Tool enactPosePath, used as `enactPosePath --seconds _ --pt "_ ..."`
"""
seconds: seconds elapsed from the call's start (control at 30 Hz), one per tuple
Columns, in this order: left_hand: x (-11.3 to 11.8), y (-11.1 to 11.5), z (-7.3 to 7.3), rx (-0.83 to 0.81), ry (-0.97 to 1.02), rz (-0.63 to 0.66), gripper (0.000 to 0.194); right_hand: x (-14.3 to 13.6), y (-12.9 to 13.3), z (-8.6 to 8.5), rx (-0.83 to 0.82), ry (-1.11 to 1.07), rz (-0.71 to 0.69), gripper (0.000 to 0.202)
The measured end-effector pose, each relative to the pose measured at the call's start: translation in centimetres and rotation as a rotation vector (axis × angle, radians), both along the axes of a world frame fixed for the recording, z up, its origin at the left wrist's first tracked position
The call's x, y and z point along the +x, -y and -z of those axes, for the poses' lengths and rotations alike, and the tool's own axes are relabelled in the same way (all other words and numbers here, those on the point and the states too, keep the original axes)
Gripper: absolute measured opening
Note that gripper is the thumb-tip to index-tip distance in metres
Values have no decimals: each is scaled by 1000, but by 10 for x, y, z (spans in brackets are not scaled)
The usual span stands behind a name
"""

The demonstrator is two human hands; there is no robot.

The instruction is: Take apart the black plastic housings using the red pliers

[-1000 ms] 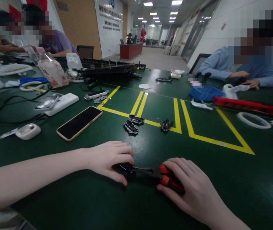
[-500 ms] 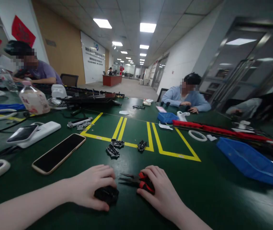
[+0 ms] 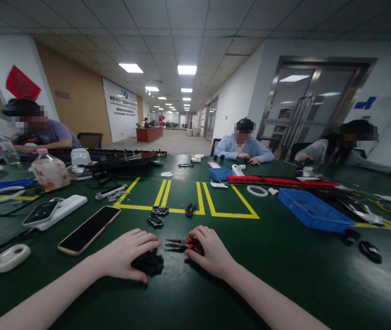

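Low in the centre of the frame, the left hand [image 3: 130,251] lies curled over a black part [image 3: 150,263], its fingers bent along the upper side and its thumb below, gripping it close against the green table [image 3: 257,279], probably so that the tabletop helps keep it steady. Just right of it, the right hand [image 3: 211,251] has its fingers closed round the red grips of the pliers [image 3: 182,245], whose tips stand parted and point left, near the part but apart from it; holding them well back on the grips seems to leave the metal end free and in plain sight. Above the hands, near the middle of the frame, two small dark pieces [image 3: 155,221] lie close together and a single piece [image 3: 190,210] sits to their right, all by the yellow tape [image 3: 231,215], perhaps put there to be within reach yet out of the way. The phone [image 3: 90,230] lies aslant at left, beyond the left forearm, and a blue tray [image 3: 319,221] stands at right, both off to the sides, which leaves the hands elbow room
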State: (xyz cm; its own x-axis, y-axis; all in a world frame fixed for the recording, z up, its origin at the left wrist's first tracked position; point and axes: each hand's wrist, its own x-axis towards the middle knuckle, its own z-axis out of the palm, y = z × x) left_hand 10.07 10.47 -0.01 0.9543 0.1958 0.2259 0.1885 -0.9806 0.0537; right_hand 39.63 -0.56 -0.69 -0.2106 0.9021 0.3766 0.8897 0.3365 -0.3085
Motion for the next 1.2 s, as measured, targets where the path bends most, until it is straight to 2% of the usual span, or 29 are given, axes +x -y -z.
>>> enactPosePath --seconds 0.1,0.23,0.47,0.8,1.0,1.2 --pt "-10 0 -2 17 31 -39 76 3 -2 4 95 -37 1 34" --pt "-21 1 -2 19 83 -115 66 5 -7 11 159 -55 -44 34" --pt "-22 -9 9 -4 173 -203 52 3 -9 14 196 -16 -62 36" --pt "-14 -6 7 47 190 -162 49 3 -4 8 227 27 -39 35" --pt "-10 -4 6 74 204 -130 47 9 -3 12 247 63 -52 32" --pt "-13 -4 5 48 201 -144 48 13 -6 19 261 88 -127 34"
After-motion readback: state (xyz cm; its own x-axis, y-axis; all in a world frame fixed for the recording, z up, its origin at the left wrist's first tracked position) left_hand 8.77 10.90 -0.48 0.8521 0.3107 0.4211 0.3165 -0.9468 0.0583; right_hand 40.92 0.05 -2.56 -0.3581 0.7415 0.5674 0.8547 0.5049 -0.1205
